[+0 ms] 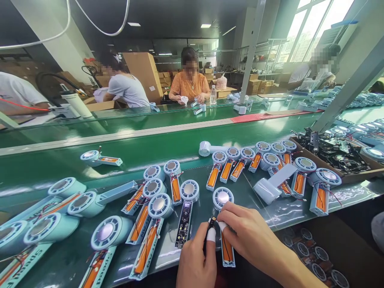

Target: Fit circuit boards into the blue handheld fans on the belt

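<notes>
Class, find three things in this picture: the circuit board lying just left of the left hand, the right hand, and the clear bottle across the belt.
Circuit board (184, 224): head view, middle of its dark face.
Right hand (249, 224): head view, back of the hand.
Clear bottle (213, 96): head view, middle of its body.

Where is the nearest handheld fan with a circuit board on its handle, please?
In the head view, that handheld fan lies slightly left of centre on the bench, just beyond the left hand, right of orange-battery fans.

Round heads (189, 190) pale blue (silvery centres (223, 198), spoked rings (183, 190)); battery packs (146, 253) orange; circuit board (184, 225) black; finger covers (211, 235) white.
</notes>
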The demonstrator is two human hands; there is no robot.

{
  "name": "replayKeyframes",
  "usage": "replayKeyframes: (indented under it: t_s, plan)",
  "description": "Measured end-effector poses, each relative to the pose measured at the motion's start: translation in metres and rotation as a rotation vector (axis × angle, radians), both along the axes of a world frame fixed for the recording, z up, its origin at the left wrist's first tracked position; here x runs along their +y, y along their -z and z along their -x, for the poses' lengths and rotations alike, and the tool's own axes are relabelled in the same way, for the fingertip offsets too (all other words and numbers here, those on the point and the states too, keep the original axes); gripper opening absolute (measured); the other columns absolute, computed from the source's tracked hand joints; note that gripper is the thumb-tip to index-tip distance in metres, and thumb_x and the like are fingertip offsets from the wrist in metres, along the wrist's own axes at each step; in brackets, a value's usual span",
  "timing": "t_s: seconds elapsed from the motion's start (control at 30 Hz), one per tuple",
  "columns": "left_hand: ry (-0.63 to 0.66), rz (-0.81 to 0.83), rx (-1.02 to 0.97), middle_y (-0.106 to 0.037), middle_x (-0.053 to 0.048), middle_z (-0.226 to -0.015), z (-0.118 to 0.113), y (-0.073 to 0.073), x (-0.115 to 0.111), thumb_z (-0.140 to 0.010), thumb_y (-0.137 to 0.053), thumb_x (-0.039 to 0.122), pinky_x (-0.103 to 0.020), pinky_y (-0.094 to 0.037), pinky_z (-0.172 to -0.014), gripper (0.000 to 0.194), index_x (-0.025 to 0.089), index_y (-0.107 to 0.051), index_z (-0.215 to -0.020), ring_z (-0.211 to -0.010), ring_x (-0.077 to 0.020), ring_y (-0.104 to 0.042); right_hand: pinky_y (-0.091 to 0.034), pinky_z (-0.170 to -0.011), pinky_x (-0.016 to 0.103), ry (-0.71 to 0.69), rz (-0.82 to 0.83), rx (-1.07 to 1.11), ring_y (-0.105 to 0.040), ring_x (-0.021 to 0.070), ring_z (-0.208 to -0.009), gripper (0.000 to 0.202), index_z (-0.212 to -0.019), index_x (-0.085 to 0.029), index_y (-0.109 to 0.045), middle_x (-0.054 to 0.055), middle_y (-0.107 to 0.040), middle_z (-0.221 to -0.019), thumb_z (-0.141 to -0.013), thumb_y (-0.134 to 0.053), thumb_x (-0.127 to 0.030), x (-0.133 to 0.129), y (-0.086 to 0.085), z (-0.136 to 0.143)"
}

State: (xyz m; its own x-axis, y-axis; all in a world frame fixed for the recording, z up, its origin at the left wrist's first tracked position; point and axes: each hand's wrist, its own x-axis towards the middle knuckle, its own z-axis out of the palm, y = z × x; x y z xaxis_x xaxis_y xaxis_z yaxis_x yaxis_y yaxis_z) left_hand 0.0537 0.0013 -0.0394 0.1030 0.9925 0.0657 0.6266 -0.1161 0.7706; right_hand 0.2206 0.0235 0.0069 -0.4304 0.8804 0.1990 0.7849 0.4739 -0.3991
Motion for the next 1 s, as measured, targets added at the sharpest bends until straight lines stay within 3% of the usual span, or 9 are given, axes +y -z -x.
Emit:
replayKeyframes:
  t_s: [0.27,0.47,0.83,1.0]
  plan:
    - [0.105,-0.105,0.245,-0.073,-0.001,-0.073,0.010,-0.003,0.001,-0.098,-0.032,0.019,-0.030,-0.038,-0.058,0.030,0.026,-0.061,-0.094,-0.066,-0.0228,-0.071,-0.032,-0.058,0.028,-0.048,0.043,-0.195,-0.061,0.0153,-0.073,0.018,-0.083,-0.020,-0.058,0.001,-0.063,-0.089,-0.092,-0.053,-0.005,0.001,-0.021,0.004]
    - [0.133,-0.051,0.307,-0.072,-0.003,-0.073,0.010,-0.008,0.000,-0.096,-0.029,0.015,-0.030,-0.036,-0.056,0.030,0.025,-0.057,-0.091,-0.063,-0.0231,-0.070,-0.032,-0.058,0.027,-0.060,-0.038,-0.243,-0.062,0.0155,-0.072,0.019,-0.083,-0.020,-0.059,0.002,-0.065,-0.086,-0.091,-0.053,-0.004,0.001,-0.015,0.006]
    - [0.188,0.012,0.211,-0.074,-0.006,-0.078,0.014,-0.016,0.000,-0.097,-0.029,0.015,-0.028,-0.043,-0.060,0.035,0.022,-0.063,-0.103,-0.070,-0.0229,-0.072,-0.041,-0.064,0.027,-0.017,0.047,-0.043,-0.063,0.0171,-0.075,0.020,-0.090,-0.020,-0.063,0.002,-0.064,-0.090,-0.097,-0.048,-0.007,0.000,-0.004,0.002]
    - [0.277,-0.013,0.118,-0.075,-0.006,-0.090,0.021,-0.025,0.006,-0.098,-0.030,0.017,-0.028,-0.049,-0.067,0.035,0.023,-0.064,-0.101,-0.081,-0.0219,-0.072,-0.045,-0.073,0.026,-0.086,0.119,0.141,-0.064,0.0163,-0.086,0.028,-0.119,-0.025,-0.063,0.002,-0.066,-0.099,-0.100,-0.047,-0.011,0.002,-0.005,-0.012]
